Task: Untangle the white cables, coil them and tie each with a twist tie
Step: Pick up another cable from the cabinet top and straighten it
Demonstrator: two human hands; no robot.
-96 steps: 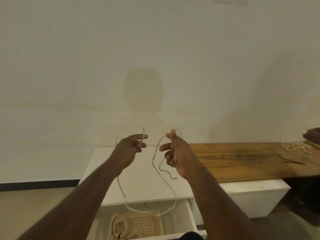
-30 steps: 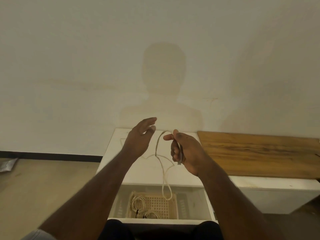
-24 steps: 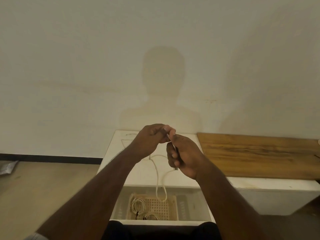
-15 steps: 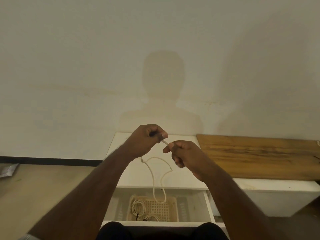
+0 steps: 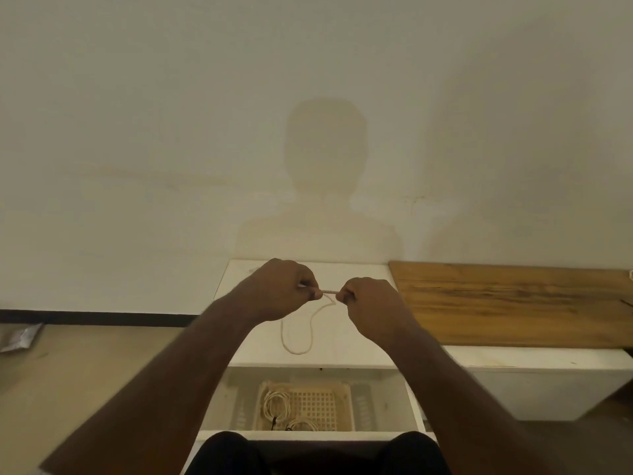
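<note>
A: Hands?

B: Left hand (image 5: 279,291) and right hand (image 5: 371,303) are both raised over the white cabinet top (image 5: 356,341), knuckles nearly meeting. Fingers on both are curled tight. Each pinches the white cable (image 5: 297,339) at a short taut stretch running straight between them.

A: Rest of the cable?

B: It hangs as one slack loop below the hands, in front of the cabinet top. I can't tell if the bottom of the loop rests on the top or hangs clear. Can't see the cable ends either, they're inside the fists.

A: Why held like that?

B: My read: keeping the section between the pinches tight so the slack drops away untwisted, either gathering the next turn of a coil or pulling out a kink. Holding it up in the air lets the loop hang free and not snag.

A: Twist tie?

B: None visible in either hand. Could be tucked in a fist, can't tell.

A: Anything finished?

B: The open drawer (image 5: 412,402) at the near side holds a beige lattice basket (image 5: 317,406). Two coiled cables (image 5: 274,404) lie in its left and near part, and dark bits on them look like ties. So I judge some are done and this one is mid-coil.

A: Other stuff?

B: A wooden board (image 5: 507,303) sits to the right against the wall. Shadow of the person on the far wall. Something small and dark shows at the far-right edge of the board, too cropped to name.
</note>
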